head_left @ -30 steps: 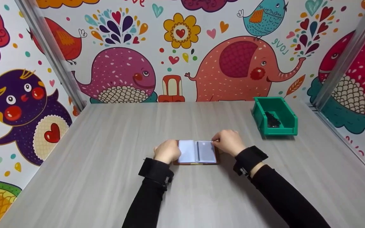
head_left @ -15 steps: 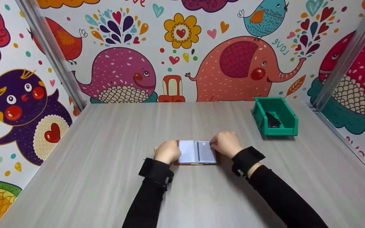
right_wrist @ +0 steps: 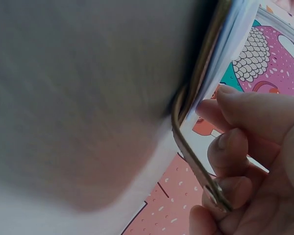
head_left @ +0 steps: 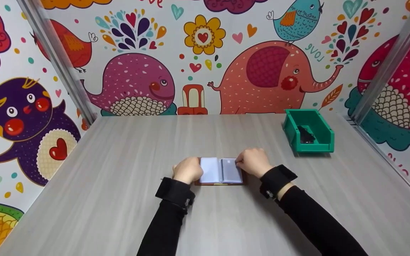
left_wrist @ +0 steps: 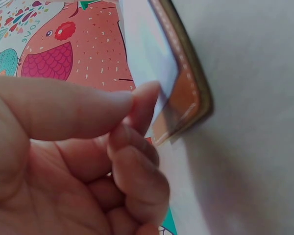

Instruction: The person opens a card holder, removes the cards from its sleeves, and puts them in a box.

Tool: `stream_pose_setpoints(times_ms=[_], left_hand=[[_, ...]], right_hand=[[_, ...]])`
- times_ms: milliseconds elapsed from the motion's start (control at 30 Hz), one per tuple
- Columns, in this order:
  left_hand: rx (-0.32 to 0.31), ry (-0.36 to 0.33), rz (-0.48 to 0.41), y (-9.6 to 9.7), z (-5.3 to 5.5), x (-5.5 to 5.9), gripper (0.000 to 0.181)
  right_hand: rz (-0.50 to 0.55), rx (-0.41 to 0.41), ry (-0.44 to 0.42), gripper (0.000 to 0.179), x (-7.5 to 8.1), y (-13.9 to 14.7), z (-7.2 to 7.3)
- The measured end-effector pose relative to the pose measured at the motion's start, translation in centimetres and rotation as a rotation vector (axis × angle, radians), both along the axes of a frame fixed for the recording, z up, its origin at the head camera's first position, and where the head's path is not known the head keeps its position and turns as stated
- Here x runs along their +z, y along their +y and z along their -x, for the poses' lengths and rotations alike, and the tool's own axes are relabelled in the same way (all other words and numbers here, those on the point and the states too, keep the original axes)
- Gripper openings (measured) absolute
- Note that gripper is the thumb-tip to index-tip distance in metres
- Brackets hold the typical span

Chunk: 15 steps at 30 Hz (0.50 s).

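Observation:
A brown leather card holder (head_left: pixel 220 184) lies spread on the table, its clear plastic sleeves showing; a grey card-like insert (head_left: pixel 231 171) sits in the right-hand sleeve. At its left edge is my left hand (head_left: pixel 188 169). In the left wrist view, that thumb and index finger pinch at the stitched corner (left_wrist: pixel 186 105), other fingers curled. My right hand (head_left: pixel 255 161) is at the upper right edge. The right wrist view has its thumb and index finger pinching by the sleeve edges (right_wrist: pixel 220 58), while a snap strap (right_wrist: pixel 193 156) runs against the curled fingers. Exact fingertip contact is partly hidden.
A green plastic bin (head_left: pixel 313 146) with black items (head_left: pixel 305 135) in it stands at the back right of the wood-grain table (head_left: pixel 119 170). Printed walls and metal posts (head_left: pixel 59 64) bound the table at the back and sides.
My right hand has shifted slightly left and down along the card holder's right edge, then stays nearly still. The left hand and card holder have hardly moved.

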State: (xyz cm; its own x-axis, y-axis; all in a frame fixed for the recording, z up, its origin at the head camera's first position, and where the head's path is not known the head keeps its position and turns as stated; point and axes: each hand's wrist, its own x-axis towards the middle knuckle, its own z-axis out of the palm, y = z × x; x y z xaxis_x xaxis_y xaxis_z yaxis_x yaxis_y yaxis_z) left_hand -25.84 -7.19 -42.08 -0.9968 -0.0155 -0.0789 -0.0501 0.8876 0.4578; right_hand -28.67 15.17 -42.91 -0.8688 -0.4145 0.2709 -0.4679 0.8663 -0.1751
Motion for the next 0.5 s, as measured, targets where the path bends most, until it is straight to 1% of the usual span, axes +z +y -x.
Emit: stream_pose_setpoints(times_ms=[233,500], left_hand=[[0.002,0.004,0.002,0.00,-0.06,-0.03,0.012],[0.007,-0.005,0.008,0.04,-0.04,0.04,0.012]], right_hand=[[-0.008,0.012,0.021,0.007,-0.31,0.09,0.10],[-0.008,0.017,0.006,0.006,-0.27,0.11,-0.07]])
